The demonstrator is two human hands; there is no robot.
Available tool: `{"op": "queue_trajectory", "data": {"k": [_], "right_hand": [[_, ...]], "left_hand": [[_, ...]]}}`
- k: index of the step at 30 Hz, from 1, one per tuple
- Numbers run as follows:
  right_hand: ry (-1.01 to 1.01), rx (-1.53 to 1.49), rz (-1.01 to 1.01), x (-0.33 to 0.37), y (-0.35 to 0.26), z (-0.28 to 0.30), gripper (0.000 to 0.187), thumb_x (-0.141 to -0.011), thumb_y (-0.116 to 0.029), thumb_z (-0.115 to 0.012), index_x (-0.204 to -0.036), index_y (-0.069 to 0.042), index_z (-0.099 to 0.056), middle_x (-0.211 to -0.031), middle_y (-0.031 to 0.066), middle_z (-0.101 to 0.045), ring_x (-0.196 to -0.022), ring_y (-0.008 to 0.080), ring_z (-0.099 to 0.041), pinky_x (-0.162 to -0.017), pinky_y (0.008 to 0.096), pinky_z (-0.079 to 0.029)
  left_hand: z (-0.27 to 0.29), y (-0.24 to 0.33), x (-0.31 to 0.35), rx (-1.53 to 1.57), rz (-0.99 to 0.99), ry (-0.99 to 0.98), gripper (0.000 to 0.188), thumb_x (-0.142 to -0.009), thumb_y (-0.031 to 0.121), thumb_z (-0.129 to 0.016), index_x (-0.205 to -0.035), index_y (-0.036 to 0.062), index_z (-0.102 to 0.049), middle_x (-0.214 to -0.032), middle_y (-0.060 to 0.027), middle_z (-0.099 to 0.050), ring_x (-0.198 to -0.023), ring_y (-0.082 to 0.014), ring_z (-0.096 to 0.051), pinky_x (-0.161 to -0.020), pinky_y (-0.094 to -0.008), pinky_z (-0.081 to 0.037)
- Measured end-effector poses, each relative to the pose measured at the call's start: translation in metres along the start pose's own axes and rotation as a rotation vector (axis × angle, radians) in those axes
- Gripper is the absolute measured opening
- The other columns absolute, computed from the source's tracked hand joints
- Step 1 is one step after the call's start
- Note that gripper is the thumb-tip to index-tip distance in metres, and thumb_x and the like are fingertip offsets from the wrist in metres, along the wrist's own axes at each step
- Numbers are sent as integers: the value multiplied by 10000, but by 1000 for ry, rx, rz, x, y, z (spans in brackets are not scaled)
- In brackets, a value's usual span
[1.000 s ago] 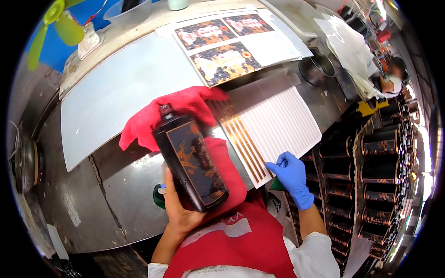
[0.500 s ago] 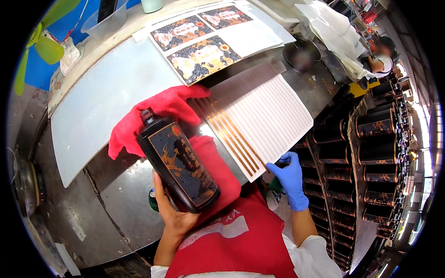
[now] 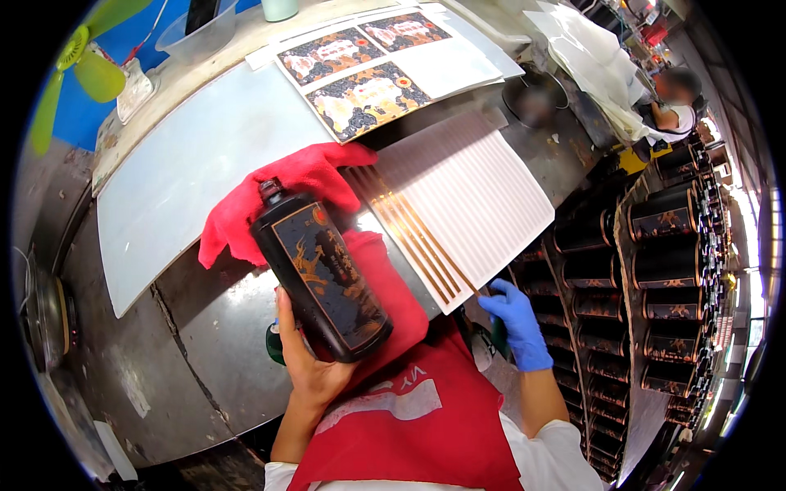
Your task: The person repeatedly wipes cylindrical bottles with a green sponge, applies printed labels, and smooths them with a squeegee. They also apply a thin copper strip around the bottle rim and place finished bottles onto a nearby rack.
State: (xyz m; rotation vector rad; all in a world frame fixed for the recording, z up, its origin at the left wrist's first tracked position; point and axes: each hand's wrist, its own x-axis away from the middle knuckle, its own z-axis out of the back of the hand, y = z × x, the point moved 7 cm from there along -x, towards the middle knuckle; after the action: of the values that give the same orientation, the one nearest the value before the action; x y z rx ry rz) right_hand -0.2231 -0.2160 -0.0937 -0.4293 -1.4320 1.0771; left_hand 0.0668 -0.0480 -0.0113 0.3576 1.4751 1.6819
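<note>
My left hand (image 3: 315,372) is wrapped round the lower side of a black bottle (image 3: 291,282) with a dark, gold-patterned label. The bottle leans, its neck toward the far left, over a red cloth (image 3: 393,286). At the near right corner of a white striped backing sheet (image 3: 483,196), my blue-gloved right hand (image 3: 516,319) pinches the end of a thin gold strip (image 3: 468,283). That end reaches past the sheet's edge to the fingertips. Several more gold strips (image 3: 417,250) lie side by side along the sheet's left part.
Printed label sheets (image 3: 372,98) lie on a pale board (image 3: 188,164) at the back of the metal table (image 3: 147,360). A green fan (image 3: 74,49) stands far left. Racks of black bottles (image 3: 602,303) fill the right side, with another person (image 3: 675,114) beyond.
My right hand has shifted slightly right, with the strip's end drawn a little past the sheet's edge. My left hand still grips the bottle; the whole view has shifted a little.
</note>
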Motion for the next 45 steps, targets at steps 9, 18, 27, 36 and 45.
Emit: {"op": "queue_trajectory", "data": {"k": [9, 18, 27, 36, 45], "right_hand": [[-353, -18, 11, 41, -95, -22, 262, -868, -164, -538, -1013, 31, -635, -757, 32, -588, -525, 56, -444, -479, 178, -334], [-927, 363, 366, 61, -200, -112, 107, -714, -62, -716, -804, -10, -693, -772, 52, -611, -646, 87, -514, -544, 206, -347], [-1008, 406, 549, 77, -275, -151, 114, -606, -3, -750, -697, -22, -684, -670, 41, -554, -549, 62, -446, -489, 196, -293], [-696, 265, 383, -15, -251, -148, 71, -719, -49, -628, -705, -10, -571, -607, -3, -496, -491, 31, -407, -451, 178, -294], [-596, 123, 278, -67, -233, -151, 84, -751, -94, -637, -717, -36, -588, -535, -27, -462, -433, 32, -384, -409, 184, -283]], "left_hand": [[5, 7, 6, -76, -43, -2, 1045, -593, 110, -841, -1383, -76, -184, -1306, -202, -430, -1148, -266, -490, -968, -332, -374], [39, 44, -11, -96, -210, 33, 752, -688, 328, -776, -1257, -45, -456, -1253, -274, -463, -1139, -388, -484, -953, -419, -377], [-6, 79, -62, 626, 164, -599, 196, -897, 222, -550, -881, 28, -578, -801, -35, -552, -761, -135, -497, -691, -286, -399], [62, 1, -73, 425, 398, -29, 51, -843, 51, -609, -839, 16, -573, -826, 0, -549, -761, -66, -496, -689, -209, -409], [57, -16, -94, 537, 436, 269, 80, -831, 77, -650, -847, 13, -605, -785, 5, -572, -695, -46, -501, -609, -188, -401]]}}
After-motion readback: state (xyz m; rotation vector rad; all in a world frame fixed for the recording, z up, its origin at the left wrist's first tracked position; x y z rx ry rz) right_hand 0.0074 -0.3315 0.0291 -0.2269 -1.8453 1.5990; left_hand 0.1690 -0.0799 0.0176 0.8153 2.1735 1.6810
